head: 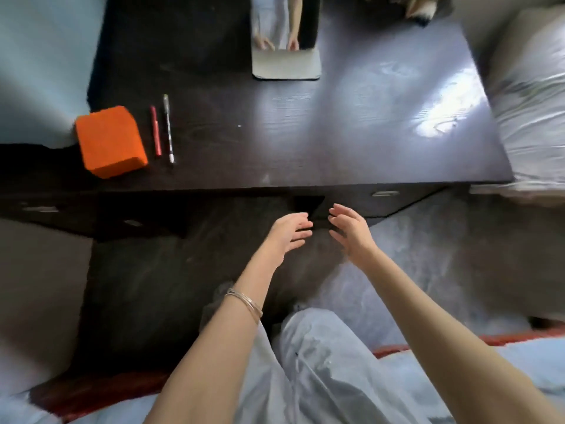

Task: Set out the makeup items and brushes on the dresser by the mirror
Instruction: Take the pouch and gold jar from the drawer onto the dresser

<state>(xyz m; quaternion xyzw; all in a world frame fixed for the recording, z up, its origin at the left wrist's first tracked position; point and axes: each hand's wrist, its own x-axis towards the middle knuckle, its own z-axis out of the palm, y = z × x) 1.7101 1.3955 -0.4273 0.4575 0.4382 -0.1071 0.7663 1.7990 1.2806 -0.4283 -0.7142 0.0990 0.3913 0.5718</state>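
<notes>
A dark wooden dresser fills the upper view, with a small standing mirror on its pale base at the back centre. An orange box sits near the left front edge. Beside it lie a red pencil and a thin silver-and-black liner pen, side by side. My left hand and my right hand hover below the dresser's front edge, palms facing each other, fingers relaxed and holding nothing. A bracelet sits on my left wrist.
A bed with pale bedding stands against the dresser's right side. Drawer handles show on the dresser's front. My legs in light trousers are below. A dark bench or lower surface lies under my hands.
</notes>
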